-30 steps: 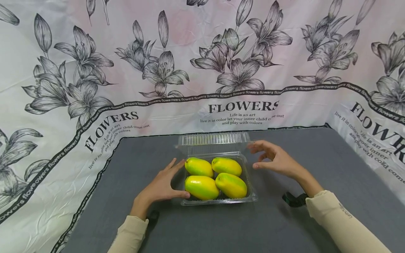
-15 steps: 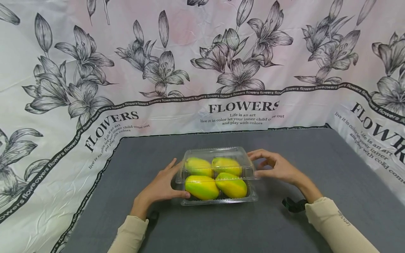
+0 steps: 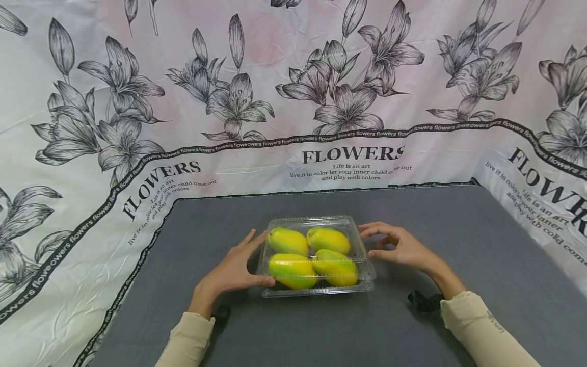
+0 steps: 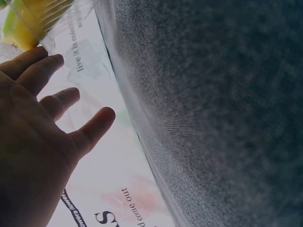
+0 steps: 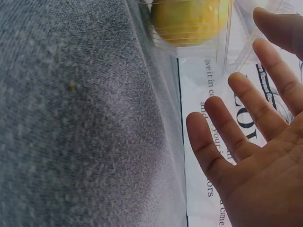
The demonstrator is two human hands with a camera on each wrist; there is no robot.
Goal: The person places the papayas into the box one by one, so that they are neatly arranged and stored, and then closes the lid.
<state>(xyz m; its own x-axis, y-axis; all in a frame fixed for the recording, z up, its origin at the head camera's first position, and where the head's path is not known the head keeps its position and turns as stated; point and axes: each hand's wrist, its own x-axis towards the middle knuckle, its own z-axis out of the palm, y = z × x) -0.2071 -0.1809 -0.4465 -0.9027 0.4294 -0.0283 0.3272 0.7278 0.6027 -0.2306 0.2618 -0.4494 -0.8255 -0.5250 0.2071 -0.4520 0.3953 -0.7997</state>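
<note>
Several yellow-green mangoes (image 3: 292, 271) lie in two rows inside a clear plastic clamshell box (image 3: 326, 290). Its transparent lid (image 3: 316, 222) is down over them, with the front edge slightly above the base rim. My left hand (image 3: 235, 265) is spread along the box's left side, thumb at the front left corner and fingers toward the back. On the other side, my right hand (image 3: 400, 248) has its thumb and fingertips at the lid's right edge. The right wrist view shows those fingers (image 5: 246, 111) spread, beside the box wall and a mango (image 5: 189, 21).
The box stands on a grey cloth-covered table (image 3: 316, 331). Behind and beside it hangs a white-pink curtain (image 3: 257, 112) with flower prints and lettering. A dark strap (image 3: 425, 302) is at the right wrist.
The lid has swung from standing up behind the box down over the mangoes. My right hand has come slightly down and toward me with it. My left hand has stayed in place.
</note>
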